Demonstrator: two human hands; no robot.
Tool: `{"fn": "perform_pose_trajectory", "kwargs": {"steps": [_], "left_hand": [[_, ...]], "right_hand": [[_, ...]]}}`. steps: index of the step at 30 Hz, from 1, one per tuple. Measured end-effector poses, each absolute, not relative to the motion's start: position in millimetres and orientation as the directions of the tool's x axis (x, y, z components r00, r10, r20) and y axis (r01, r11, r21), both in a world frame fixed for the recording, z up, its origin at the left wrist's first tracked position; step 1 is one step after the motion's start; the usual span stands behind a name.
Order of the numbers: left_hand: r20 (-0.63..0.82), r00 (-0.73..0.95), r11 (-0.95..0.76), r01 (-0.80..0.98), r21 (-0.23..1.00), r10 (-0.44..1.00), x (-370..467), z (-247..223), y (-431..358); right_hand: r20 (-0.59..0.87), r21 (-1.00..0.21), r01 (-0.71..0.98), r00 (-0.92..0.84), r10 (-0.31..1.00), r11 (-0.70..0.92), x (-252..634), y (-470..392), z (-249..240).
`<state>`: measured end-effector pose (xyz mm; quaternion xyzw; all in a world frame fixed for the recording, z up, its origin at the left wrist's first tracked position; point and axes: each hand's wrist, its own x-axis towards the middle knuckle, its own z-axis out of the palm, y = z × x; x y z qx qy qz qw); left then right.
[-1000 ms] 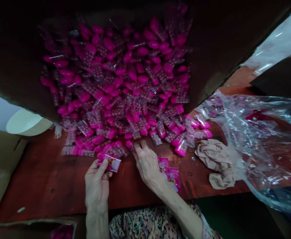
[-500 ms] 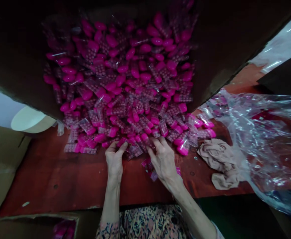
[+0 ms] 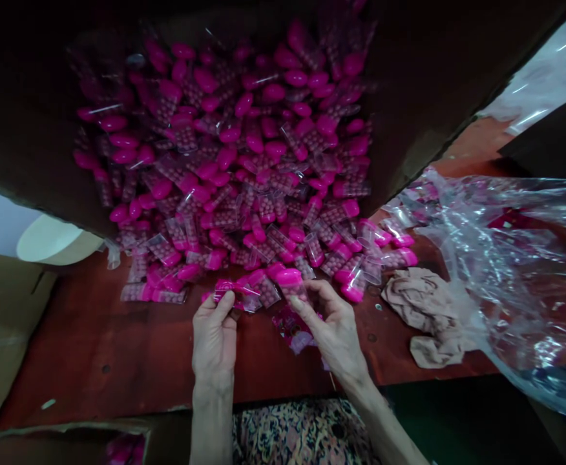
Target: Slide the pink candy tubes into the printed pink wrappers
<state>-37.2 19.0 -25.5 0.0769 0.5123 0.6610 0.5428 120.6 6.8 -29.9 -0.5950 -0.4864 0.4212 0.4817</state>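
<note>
Between the thumb and fingers of my left hand [image 3: 215, 342] is a shiny pink film piece [image 3: 238, 288], pinched near its left end. My right hand [image 3: 336, 332] grips a clear tube with a pink cap [image 3: 289, 281]; small round balls show through its wall, and the cap points away from me. Both hands are at the front edge of a large pile of similar pink-capped tubes [image 3: 263, 210]. Just left of my right hand, more pink printed film [image 3: 293, 328] lies on the table, partly covered by that hand.
A big dark open box [image 3: 409, 123] surrounds the pile's back and sides. On the red table [image 3: 142, 349] lie a crumpled beige cloth [image 3: 421, 303] and a clear plastic bag [image 3: 520, 278] at right. A white bowl [image 3: 53, 242] stands left; a cardboard box [image 3: 167, 439] sits below the front edge.
My right hand has drawn a pink-capped tube out from the pile's edge. My left hand has pulled slightly back, bringing the pink film into plain view. The whole view has shifted a little.
</note>
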Motion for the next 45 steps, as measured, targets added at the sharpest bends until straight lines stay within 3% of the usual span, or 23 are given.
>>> {"fn": "perform_pose_trajectory", "kwargs": {"steps": [6, 10, 25, 38, 45], "left_hand": [[-0.515, -0.33, 0.139, -0.724, 0.676, 0.791, -18, -19, 11], [-0.58, -0.3, 0.159, -0.777, 0.609, 0.757, -13, -18, 11], [-0.628, -0.267, 0.166, -0.823, 0.543, 0.731, -7, -16, 16], [-0.634, -0.249, 0.169, -0.835, 0.523, 0.732, -3, -14, 18], [-0.686, -0.192, 0.203, -0.869, 0.451, 0.702, -2, -10, 21]], "right_hand": [[-0.158, -0.983, -0.108, 0.094, 0.983, -0.147, 123, 1, -22], [-0.196, -0.966, -0.181, 0.037, 0.98, -0.186, 124, -6, -19], [-0.1, -0.994, 0.035, 0.037, 0.994, -0.102, 112, -18, -21], [-0.077, -0.99, 0.112, 0.091, 0.993, -0.087, 115, -17, -18], [-0.099, -0.989, 0.096, 0.1, 0.99, -0.108, 115, -20, -19]]}}
